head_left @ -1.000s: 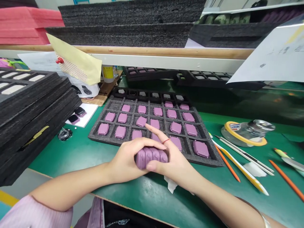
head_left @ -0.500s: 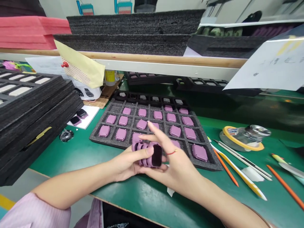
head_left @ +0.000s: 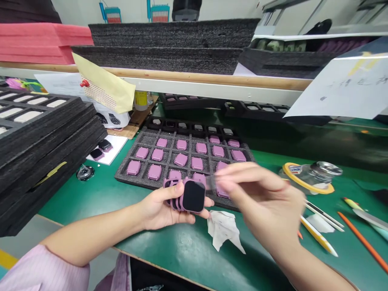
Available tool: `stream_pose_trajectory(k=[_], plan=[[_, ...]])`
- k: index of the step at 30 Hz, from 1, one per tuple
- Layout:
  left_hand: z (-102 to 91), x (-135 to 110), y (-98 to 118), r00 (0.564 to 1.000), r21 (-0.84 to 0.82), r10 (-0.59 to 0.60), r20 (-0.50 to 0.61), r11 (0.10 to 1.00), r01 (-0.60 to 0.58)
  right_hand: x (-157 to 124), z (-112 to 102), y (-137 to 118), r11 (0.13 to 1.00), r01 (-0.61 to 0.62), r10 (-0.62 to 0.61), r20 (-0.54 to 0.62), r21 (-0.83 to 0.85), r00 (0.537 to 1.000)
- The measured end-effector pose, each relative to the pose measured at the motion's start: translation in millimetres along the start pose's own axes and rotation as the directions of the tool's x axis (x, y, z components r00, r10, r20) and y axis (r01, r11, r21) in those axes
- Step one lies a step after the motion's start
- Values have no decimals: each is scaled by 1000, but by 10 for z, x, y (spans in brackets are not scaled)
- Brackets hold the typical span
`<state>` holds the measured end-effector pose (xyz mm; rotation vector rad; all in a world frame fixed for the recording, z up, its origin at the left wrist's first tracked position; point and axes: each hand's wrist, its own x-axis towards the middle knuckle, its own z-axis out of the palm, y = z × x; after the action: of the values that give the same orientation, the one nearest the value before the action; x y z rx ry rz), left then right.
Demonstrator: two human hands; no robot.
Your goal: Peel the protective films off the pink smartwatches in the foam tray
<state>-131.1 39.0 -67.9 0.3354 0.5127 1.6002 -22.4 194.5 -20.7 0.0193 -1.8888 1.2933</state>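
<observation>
From here the left hand (head_left: 165, 206) is curled shut around a stack of mauve square plastic watch cases (head_left: 191, 197), and the right hand (head_left: 260, 198) is half-closed — too blurred to tell what it has hold of.

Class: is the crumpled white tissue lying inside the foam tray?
No, the tissue lies on the green mat, in front of the foam tray.

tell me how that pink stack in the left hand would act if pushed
The stack of pink cases would probably slide apart if pushed: the pieces look separate, kept together only by the left hand. Their flat faces suggest they won't roll far. The dark front face looks smooth, so it may be slippery.
</observation>
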Motion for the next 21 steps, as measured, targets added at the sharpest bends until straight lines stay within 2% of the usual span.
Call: stream_pose_trajectory(k=[1, 2, 3, 4, 6, 8, 9, 11, 14, 21], plan=[[6, -5, 2, 1000, -16, 0, 28, 1000, 0, -11, -6, -16, 999, 18, -13, -100, 46, 995], [12, -10, 4, 999, -26, 7, 48, 1000, -6, -23, -13, -33, 996, 37, -25, -152, 81, 988], [17, -16, 7, 998, -30, 18, 64, 999, -16, -37, -18, -47, 993, 56, -40, -148, 103, 988], [21, -20, 11, 997, -29, 29, 69, 999, -27, -50, -21, -56, 992, 60, -50, -90, 108, 995], [25, -23, 18, 997, -16, 46, 62, 999, -45, -79, -16, -51, 997, 33, -40, 109, 63, 993], [23, -21, 23, 997, 1, 51, 56, 999, -51, -107, 3, -20, 1000, -7, 13, 281, -23, 960], [22, -18, 23, 997, 6, 51, 57, 999, -52, -117, 14, -1, 998, -21, 41, 329, -64, 944], [20, -12, 22, 996, 4, 49, 68, 999, -50, -130, 34, 32, 993, -28, 68, 367, -113, 928], [20, -7, 14, 996, -21, 47, 71, 999, -45, -126, 42, 48, 993, -18, 58, 360, -113, 931], [19, -20, 10, 997, -12, 39, 73, 999, -38, -111, 20, 31, 988, 86, -27, 394, -131, 919]])
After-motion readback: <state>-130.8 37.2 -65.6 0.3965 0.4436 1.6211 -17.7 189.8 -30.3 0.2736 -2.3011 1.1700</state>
